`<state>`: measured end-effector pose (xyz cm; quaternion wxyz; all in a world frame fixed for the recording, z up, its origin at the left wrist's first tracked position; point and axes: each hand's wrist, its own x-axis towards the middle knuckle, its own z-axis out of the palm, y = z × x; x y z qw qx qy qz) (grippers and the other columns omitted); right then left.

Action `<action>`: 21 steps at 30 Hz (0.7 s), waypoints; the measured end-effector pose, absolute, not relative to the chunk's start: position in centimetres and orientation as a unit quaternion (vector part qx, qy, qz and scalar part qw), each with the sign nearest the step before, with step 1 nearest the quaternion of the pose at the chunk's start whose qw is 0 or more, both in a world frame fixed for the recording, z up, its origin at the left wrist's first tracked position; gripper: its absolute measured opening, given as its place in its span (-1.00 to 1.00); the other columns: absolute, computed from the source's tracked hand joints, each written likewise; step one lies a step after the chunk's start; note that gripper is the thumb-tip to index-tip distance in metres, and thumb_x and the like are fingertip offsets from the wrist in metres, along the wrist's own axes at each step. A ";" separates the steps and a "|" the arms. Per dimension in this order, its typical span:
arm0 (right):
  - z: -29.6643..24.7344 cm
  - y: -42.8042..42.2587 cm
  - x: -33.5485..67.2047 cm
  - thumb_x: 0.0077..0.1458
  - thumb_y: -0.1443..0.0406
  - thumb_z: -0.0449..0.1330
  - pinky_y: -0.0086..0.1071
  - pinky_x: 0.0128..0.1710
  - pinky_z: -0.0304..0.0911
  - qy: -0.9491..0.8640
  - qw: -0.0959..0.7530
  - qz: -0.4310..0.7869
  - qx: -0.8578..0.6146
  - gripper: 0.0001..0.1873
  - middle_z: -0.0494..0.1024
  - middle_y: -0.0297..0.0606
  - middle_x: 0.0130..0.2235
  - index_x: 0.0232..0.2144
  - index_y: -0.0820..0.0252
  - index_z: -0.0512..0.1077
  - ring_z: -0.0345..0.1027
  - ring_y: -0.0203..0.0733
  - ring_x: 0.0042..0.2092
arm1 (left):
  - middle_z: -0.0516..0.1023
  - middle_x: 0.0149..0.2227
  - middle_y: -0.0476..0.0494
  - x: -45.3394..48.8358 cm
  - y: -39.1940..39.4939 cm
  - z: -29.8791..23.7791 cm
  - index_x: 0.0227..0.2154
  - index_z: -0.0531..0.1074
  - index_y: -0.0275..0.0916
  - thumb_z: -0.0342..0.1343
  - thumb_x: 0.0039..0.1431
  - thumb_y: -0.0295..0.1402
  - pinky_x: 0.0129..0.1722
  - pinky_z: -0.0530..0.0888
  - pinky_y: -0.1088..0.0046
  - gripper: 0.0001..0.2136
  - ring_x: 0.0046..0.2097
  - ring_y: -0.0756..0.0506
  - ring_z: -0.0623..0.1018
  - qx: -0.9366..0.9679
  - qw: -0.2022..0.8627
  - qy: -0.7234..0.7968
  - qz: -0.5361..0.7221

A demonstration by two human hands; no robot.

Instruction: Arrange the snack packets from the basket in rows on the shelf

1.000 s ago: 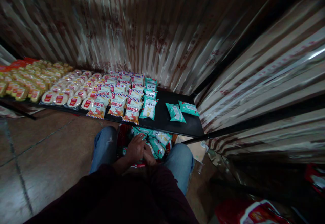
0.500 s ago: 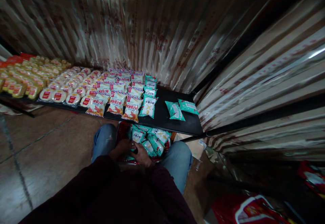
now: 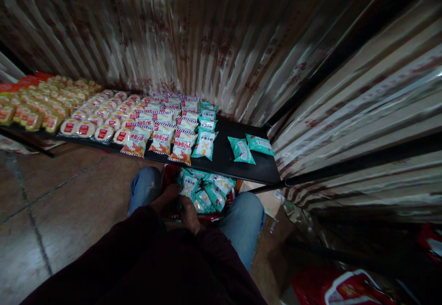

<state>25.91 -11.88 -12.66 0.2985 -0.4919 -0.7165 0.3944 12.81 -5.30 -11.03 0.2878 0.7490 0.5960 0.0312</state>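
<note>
My left hand (image 3: 168, 195) and my right hand (image 3: 188, 209) are low between my knees, at the near rim of a red basket (image 3: 168, 176) full of teal snack packets (image 3: 203, 193). Both hands look curled around the rim or a packet; what they hold is too dark to name. Above the basket runs a black shelf (image 3: 228, 162). On it lie two loose teal packets (image 3: 249, 147), a row of teal packets (image 3: 205, 130) and rows of red-and-white packets (image 3: 162, 132).
Round white-wrapped cakes (image 3: 96, 123) and yellow packets (image 3: 37, 107) fill the shelf's left part. Plastic-wrapped walls (image 3: 345, 111) close in behind and on the right. Tiled floor (image 3: 62, 203) lies to the left. A red-and-white bag (image 3: 341, 289) sits at the lower right.
My hands have drawn back from the packets toward the basket's near edge. More of the teal packets in the basket now show. The view has shifted slightly.
</note>
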 end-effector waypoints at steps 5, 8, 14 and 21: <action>-12.3 -11.2 26.3 0.01 0.22 0.13 -0.35 -0.17 0.25 -0.554 0.370 0.540 -0.514 -0.76 0.53 -0.32 -0.33 -0.27 0.15 0.49 0.35 -0.20 -0.23 | 0.51 -0.20 -0.28 13.8 -4.8 -9.2 -0.26 0.45 -0.34 0.03 0.18 -0.40 -0.13 0.45 0.25 -0.85 -0.11 -0.17 0.52 0.709 0.327 0.624 0.011; -12.3 -10.7 26.9 -0.11 0.09 0.21 -0.45 -0.36 0.20 -0.427 0.401 0.589 -0.557 -0.73 0.41 -0.45 -0.52 -0.42 0.16 0.45 0.24 -0.30 -0.41 | 0.52 -0.19 -0.37 14.5 -4.9 -8.4 -0.25 0.46 -0.34 -0.05 0.18 -0.43 -0.10 0.42 0.19 -0.79 -0.06 -0.26 0.51 0.679 0.350 0.644 0.047; -13.2 -9.9 27.8 -0.21 -0.03 0.22 -0.49 -0.49 0.12 -0.335 0.439 0.594 -0.585 -0.60 0.27 -0.53 -0.62 -0.50 0.17 0.35 0.13 -0.37 -0.52 | 0.55 -0.18 -0.31 14.2 -5.3 -8.0 -0.15 0.45 -0.27 -0.03 0.17 -0.22 -0.05 0.39 0.27 -0.70 -0.03 -0.23 0.49 0.591 0.441 0.656 0.164; -13.0 -9.5 27.9 -0.21 -0.09 0.21 -0.41 -0.45 0.24 -0.250 0.460 0.624 -0.580 -0.51 0.51 -0.36 -0.47 -0.35 0.16 0.38 0.37 -0.24 -0.45 | 0.56 -0.16 -0.27 13.8 -6.7 -8.3 -0.09 0.40 -0.34 0.08 0.02 -0.02 -0.13 0.45 0.30 -0.48 -0.12 -0.19 0.53 0.444 0.571 0.620 0.303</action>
